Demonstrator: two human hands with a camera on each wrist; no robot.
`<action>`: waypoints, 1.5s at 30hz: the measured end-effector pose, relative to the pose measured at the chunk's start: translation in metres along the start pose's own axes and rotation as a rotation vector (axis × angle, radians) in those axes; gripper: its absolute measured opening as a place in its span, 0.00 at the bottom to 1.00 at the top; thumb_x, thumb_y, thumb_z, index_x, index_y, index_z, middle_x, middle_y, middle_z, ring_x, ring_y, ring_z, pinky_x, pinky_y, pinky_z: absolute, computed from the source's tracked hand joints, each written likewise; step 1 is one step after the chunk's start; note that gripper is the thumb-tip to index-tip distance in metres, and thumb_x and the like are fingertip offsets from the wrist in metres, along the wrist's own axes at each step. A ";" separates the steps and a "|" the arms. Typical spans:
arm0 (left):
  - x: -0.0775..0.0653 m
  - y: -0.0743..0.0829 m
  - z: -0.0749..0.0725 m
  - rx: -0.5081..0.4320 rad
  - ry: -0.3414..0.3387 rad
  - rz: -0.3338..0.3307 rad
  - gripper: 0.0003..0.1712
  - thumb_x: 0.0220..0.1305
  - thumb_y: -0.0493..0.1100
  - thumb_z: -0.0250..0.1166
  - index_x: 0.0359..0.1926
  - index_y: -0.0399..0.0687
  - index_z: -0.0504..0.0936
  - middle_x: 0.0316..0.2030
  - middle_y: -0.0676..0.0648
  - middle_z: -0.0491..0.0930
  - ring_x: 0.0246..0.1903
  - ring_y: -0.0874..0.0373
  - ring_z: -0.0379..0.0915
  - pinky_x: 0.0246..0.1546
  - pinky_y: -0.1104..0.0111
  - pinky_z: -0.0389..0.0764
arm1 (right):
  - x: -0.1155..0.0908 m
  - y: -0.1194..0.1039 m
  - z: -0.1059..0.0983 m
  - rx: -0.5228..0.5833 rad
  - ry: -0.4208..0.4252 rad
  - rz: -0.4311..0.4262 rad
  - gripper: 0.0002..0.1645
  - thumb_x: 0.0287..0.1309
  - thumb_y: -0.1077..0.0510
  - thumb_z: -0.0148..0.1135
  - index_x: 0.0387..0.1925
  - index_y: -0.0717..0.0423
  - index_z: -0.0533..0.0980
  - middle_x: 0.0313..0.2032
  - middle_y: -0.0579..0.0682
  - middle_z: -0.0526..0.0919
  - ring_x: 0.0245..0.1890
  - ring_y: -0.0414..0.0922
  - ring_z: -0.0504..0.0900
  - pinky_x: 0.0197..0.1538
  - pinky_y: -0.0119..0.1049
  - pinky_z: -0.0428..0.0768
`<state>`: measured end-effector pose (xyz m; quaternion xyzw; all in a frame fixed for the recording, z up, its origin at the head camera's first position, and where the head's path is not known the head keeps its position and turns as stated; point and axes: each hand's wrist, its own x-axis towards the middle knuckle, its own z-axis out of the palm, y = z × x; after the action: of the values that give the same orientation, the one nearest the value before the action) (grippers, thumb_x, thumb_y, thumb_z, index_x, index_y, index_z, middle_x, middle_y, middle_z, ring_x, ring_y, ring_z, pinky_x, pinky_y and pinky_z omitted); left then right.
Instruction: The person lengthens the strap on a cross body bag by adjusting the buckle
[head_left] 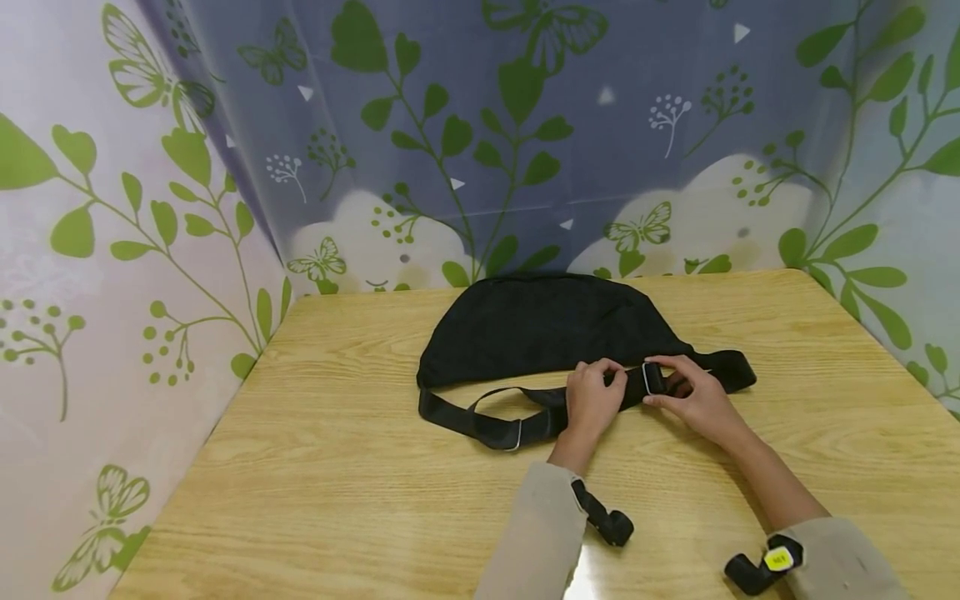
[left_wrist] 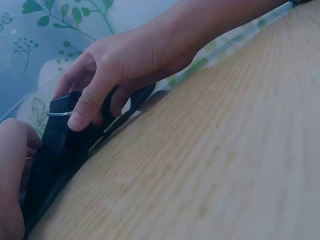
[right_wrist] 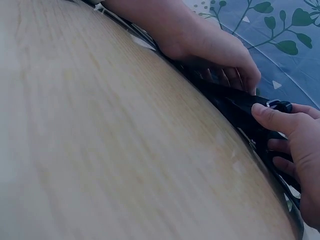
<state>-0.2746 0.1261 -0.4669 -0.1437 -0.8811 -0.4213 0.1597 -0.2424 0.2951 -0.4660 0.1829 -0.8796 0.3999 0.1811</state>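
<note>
A black waist bag (head_left: 540, 329) lies flat at the back of the table, its black strap (head_left: 450, 415) looped in front of it. My left hand (head_left: 595, 396) pinches the strap, thumb and fingers curled round the webbing. Just to its right, my right hand (head_left: 697, 400) grips the strap at a metal-edged slider buckle (head_left: 647, 379), with the thumb below and the forefinger above. In the left wrist view the right thumb (left_wrist: 80, 119) presses beside the metal bar. The right wrist view shows the left hand (right_wrist: 215, 47) bent over the webbing; its fingertips are partly hidden.
The wood-grain table (head_left: 322, 483) reaches back to a printed cloth (head_left: 420, 125) with leaves and butterflies, which also hangs at both sides. A second metal slider (head_left: 517, 435) sits on the strap's left loop. Black wrist bands (head_left: 603, 515) stick out from the beige sleeves.
</note>
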 end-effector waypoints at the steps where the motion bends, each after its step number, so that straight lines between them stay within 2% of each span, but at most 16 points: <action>1: 0.000 0.000 0.000 -0.003 0.009 0.000 0.06 0.60 0.45 0.61 0.31 0.54 0.85 0.28 0.57 0.78 0.28 0.63 0.67 0.31 0.74 0.67 | 0.000 0.000 0.000 -0.001 0.003 0.002 0.31 0.44 0.63 0.72 0.54 0.58 0.72 0.43 0.52 0.74 0.31 0.45 0.74 0.31 0.29 0.72; 3: 0.001 0.000 0.000 -0.035 -0.005 0.002 0.06 0.60 0.44 0.62 0.31 0.52 0.85 0.29 0.57 0.79 0.29 0.63 0.67 0.31 0.74 0.67 | 0.000 0.001 0.000 0.004 -0.003 0.012 0.32 0.44 0.62 0.72 0.54 0.58 0.72 0.43 0.52 0.74 0.31 0.46 0.74 0.31 0.29 0.72; 7: 0.001 0.001 -0.001 -0.094 -0.089 0.016 0.07 0.62 0.44 0.60 0.35 0.51 0.84 0.31 0.56 0.78 0.31 0.64 0.68 0.31 0.75 0.68 | 0.000 0.001 -0.001 0.016 -0.053 0.055 0.32 0.46 0.58 0.71 0.55 0.56 0.71 0.45 0.51 0.73 0.31 0.46 0.73 0.32 0.33 0.73; 10: 0.001 0.002 0.000 -0.086 -0.122 0.022 0.07 0.63 0.45 0.60 0.37 0.52 0.84 0.33 0.57 0.78 0.31 0.65 0.67 0.31 0.76 0.68 | -0.001 0.000 -0.001 0.022 -0.083 0.075 0.33 0.47 0.56 0.70 0.56 0.55 0.71 0.46 0.50 0.72 0.32 0.46 0.72 0.33 0.35 0.73; 13: 0.000 0.002 0.000 -0.041 -0.097 0.027 0.07 0.63 0.46 0.60 0.37 0.54 0.84 0.33 0.58 0.79 0.31 0.65 0.67 0.31 0.76 0.67 | 0.000 0.001 -0.001 0.016 -0.075 0.066 0.33 0.47 0.56 0.71 0.56 0.55 0.71 0.46 0.50 0.72 0.32 0.45 0.72 0.33 0.34 0.73; 17: 0.000 0.001 0.000 0.039 -0.028 0.015 0.06 0.61 0.47 0.61 0.33 0.55 0.85 0.30 0.59 0.79 0.29 0.65 0.67 0.32 0.75 0.66 | 0.001 0.002 0.000 0.011 -0.033 0.037 0.32 0.45 0.59 0.72 0.54 0.57 0.72 0.45 0.52 0.73 0.30 0.45 0.73 0.32 0.32 0.73; 20: 0.000 0.001 -0.001 0.044 -0.003 0.005 0.05 0.60 0.46 0.62 0.32 0.55 0.84 0.29 0.58 0.79 0.29 0.64 0.67 0.32 0.75 0.67 | 0.001 0.003 0.000 0.014 -0.010 0.021 0.32 0.44 0.61 0.72 0.54 0.58 0.72 0.44 0.52 0.74 0.29 0.45 0.74 0.32 0.31 0.72; 26: 0.000 0.001 -0.001 -0.065 -0.075 0.013 0.05 0.62 0.44 0.61 0.35 0.52 0.83 0.32 0.57 0.78 0.32 0.65 0.68 0.32 0.76 0.68 | 0.001 0.002 0.000 0.018 -0.021 0.036 0.32 0.44 0.61 0.72 0.55 0.57 0.72 0.45 0.52 0.74 0.29 0.43 0.74 0.31 0.31 0.73; 30: 0.001 0.001 0.000 -0.099 -0.115 0.014 0.06 0.63 0.45 0.60 0.38 0.53 0.83 0.34 0.58 0.78 0.34 0.66 0.68 0.34 0.76 0.69 | 0.000 -0.008 -0.002 0.033 -0.034 0.030 0.32 0.44 0.65 0.71 0.54 0.61 0.71 0.44 0.55 0.73 0.28 0.43 0.75 0.30 0.31 0.73; 35: 0.000 0.000 0.001 -0.061 -0.067 0.017 0.06 0.63 0.45 0.60 0.36 0.53 0.83 0.33 0.58 0.79 0.32 0.65 0.68 0.33 0.75 0.68 | 0.000 -0.033 -0.008 0.031 -0.013 0.005 0.30 0.43 0.71 0.69 0.52 0.69 0.71 0.43 0.60 0.73 0.27 0.47 0.75 0.30 0.31 0.73; 39: 0.001 0.000 0.000 -0.029 -0.022 0.011 0.06 0.62 0.45 0.61 0.34 0.53 0.84 0.30 0.58 0.79 0.30 0.64 0.67 0.31 0.76 0.67 | 0.000 -0.042 -0.010 0.014 0.005 0.005 0.30 0.42 0.72 0.69 0.51 0.69 0.71 0.42 0.60 0.74 0.27 0.48 0.74 0.30 0.31 0.73; 42: 0.001 0.000 0.000 -0.048 -0.022 0.025 0.05 0.61 0.44 0.62 0.33 0.52 0.84 0.30 0.58 0.79 0.31 0.64 0.68 0.34 0.75 0.69 | 0.000 -0.042 -0.010 0.018 0.009 -0.001 0.30 0.42 0.72 0.69 0.51 0.69 0.71 0.42 0.60 0.74 0.27 0.47 0.74 0.30 0.31 0.73; 45: 0.001 0.000 0.001 -0.097 -0.055 0.038 0.05 0.62 0.44 0.61 0.35 0.51 0.83 0.32 0.57 0.79 0.34 0.65 0.69 0.40 0.74 0.70 | 0.000 -0.041 -0.010 0.037 0.003 -0.001 0.30 0.42 0.72 0.69 0.51 0.69 0.71 0.42 0.60 0.74 0.26 0.46 0.75 0.30 0.30 0.73</action>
<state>-0.2756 0.1268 -0.4666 -0.1797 -0.8608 -0.4563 0.1361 -0.2218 0.2779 -0.4335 0.1861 -0.8718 0.4162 0.1791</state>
